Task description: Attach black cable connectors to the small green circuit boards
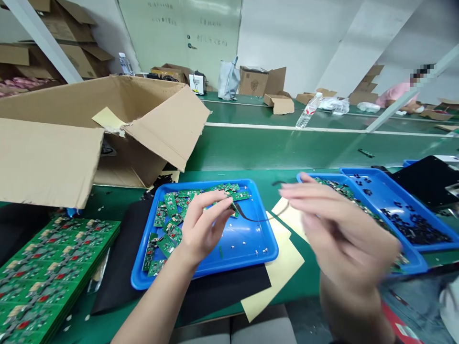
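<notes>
My left hand (204,227) hovers over a blue tray (247,251) and pinches a small green circuit board (234,209) with a thin black wire (256,219) trailing from it to the right. Several more small green boards (172,215) lie in the tray's left and far parts. My right hand (333,224) is blurred by motion above the gap between this tray and a second blue tray (409,262). Its fingers are stretched out toward the wire's far end (278,183). Whether it holds anything is unclear.
A big open cardboard box (71,138) stands at the left. Stacked green board panels (43,277) lie front left. A third blue tray (380,191) holds small black parts. Yellow paper (283,267) and black sheets (222,286) lie under the trays. A person in pink (398,93) sits far right.
</notes>
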